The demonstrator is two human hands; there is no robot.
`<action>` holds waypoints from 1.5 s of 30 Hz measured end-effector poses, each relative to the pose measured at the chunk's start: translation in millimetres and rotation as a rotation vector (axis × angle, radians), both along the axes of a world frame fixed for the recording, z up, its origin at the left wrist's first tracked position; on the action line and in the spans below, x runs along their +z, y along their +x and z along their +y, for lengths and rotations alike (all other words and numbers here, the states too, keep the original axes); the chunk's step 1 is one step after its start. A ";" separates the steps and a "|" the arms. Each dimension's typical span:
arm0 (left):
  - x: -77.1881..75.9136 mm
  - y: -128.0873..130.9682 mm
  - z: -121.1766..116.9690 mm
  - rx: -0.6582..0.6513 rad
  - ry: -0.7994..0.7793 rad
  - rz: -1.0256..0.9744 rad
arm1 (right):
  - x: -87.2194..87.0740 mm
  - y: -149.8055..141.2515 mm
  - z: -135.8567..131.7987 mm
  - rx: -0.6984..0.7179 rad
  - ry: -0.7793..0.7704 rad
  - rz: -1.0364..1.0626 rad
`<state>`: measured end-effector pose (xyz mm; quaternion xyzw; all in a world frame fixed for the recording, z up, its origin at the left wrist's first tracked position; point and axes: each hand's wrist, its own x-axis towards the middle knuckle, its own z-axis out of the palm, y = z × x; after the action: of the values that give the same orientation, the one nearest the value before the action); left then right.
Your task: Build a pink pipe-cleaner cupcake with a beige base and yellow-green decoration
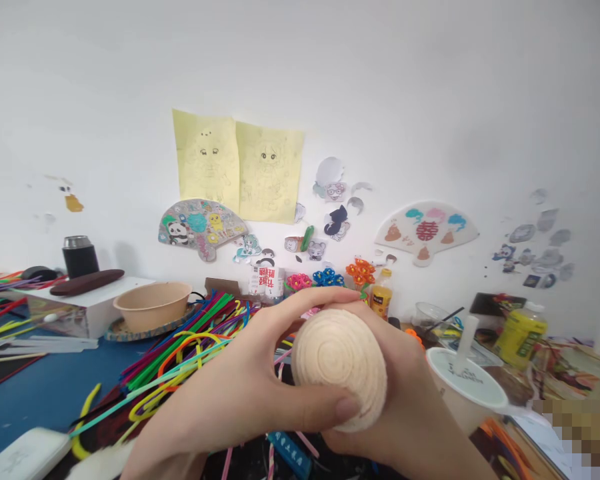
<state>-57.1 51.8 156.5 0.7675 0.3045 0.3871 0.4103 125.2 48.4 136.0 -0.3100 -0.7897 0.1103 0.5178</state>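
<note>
A cream, slightly fuzzy round coil (340, 367) with ring-like windings faces me in the middle of the view. My left hand (275, 373) wraps around it, its thumb pressed along the lower front and its fingers over the top. From the right side my right hand (405, 380) closes on the same coil; most of its fingers are hidden behind it. Under and left of the hands lies a heap of coloured pipe cleaners (190, 353) in green, purple, yellow and orange. Below the hands, a blue strip with white lettering (290, 453) shows.
On the left stand a beige bowl (153, 303), a white box (60, 310) and a dark flask (79, 257). A lidded cup with a straw (467, 387) is near my right hand, a yellow bottle (523, 337) beyond. Pipe-cleaner flowers (327, 277) stand by the wall.
</note>
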 end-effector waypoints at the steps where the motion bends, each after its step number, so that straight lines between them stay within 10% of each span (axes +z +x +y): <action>1: 0.4 0.5 -0.5 0.003 0.000 -0.003 | -0.2 0.1 0.0 -0.003 -0.002 -0.003; 33: 1.7 7.5 -2.2 -0.023 -0.024 -0.059 | -6.6 -1.1 2.1 -0.042 -0.023 0.019; 45: -3.6 -1.3 6.7 -0.004 0.190 0.096 | -9.7 -1.4 17.6 0.110 -0.005 0.113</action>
<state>-58.3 58.5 152.9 0.8212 0.2844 0.3761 0.3213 123.9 66.0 126.3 -0.2606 -0.7748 0.1579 0.5539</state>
